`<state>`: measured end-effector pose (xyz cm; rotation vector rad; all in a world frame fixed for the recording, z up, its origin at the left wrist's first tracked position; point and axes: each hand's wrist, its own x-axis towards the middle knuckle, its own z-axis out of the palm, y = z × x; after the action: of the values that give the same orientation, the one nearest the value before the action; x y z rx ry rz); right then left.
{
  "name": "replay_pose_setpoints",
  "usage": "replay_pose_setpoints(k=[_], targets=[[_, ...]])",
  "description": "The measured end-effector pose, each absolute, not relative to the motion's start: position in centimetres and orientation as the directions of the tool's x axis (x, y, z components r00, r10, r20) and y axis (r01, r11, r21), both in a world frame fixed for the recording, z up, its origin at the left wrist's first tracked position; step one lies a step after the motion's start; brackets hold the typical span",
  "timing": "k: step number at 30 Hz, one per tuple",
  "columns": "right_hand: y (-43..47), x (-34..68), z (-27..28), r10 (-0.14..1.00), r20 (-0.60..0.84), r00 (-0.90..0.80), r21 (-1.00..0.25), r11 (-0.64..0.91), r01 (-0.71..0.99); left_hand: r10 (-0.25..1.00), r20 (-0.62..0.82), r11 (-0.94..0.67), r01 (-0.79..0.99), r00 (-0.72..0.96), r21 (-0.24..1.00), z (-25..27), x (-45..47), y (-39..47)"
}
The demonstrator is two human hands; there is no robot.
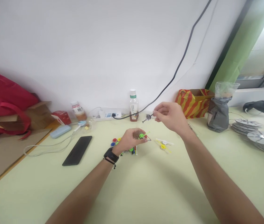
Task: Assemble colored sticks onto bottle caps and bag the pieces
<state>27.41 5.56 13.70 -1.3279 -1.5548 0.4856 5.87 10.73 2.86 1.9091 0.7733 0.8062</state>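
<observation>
Both arms reach forward over the pale table point(160, 193), and here's the right hand point(170, 116) up high, wrist bent, the back of it turned upward and the fingers angled in to the left. Thumb and forefinger are pressed together on one end of a dark piece point(148, 117); the rest of it pokes out beyond the fingertips, slanting down to the left, a greyish disc partway along. Lower and to the left, the left hand point(133, 138) is curled, with a black watch point(111, 154) at its wrist and the thumb pointing right. It has a green piece point(142, 136) at the fingertips, seemingly pinched between thumb and fingers, though the curl covers part of it and blurs the hold from here. A thin green arm of that piece sticks out up to the right, below the dark piece and apart from it. Beneath and behind the left hand, a cluster of small coloured parts point(132, 149) lies on the table, partly hidden. Just to the right of that hand, flat on the tabletop, sit a yellow piece point(163, 146) and a white piece point(165, 142), side by side, with neither hand on them
</observation>
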Motion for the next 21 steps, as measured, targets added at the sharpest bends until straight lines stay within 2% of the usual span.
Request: replay_pose_setpoints(k=[3, 9, 15, 21], targets=[[5.4, 27.8, 14.0, 0.902, 0.415, 0.121, -0.827, 0.318, 0.464, 0.784, 0.243, -0.436, 0.229, 0.572, 0.87, 2.8, 5.8, 10.9], [5.0, 29.2, 14.3, 0.933, 0.357, -0.038, -0.821, 0.333, 0.464, 0.782, 0.255, -0.46, 0.249, 0.569, 0.853, 2.8, 5.9, 10.9], [4.7, 28.5, 14.2, 0.878, 0.468, -0.103, -0.591, 0.397, 0.702, 0.778, 0.242, -0.467, 0.275, 0.58, 0.84, 3.0, 5.8, 10.8], [5.0, 27.4, 13.5, 0.858, 0.433, -0.275, -0.39, 0.454, 0.801, 0.775, 0.239, -0.478, 0.295, 0.585, 0.827, 3.3, 5.8, 10.7]])
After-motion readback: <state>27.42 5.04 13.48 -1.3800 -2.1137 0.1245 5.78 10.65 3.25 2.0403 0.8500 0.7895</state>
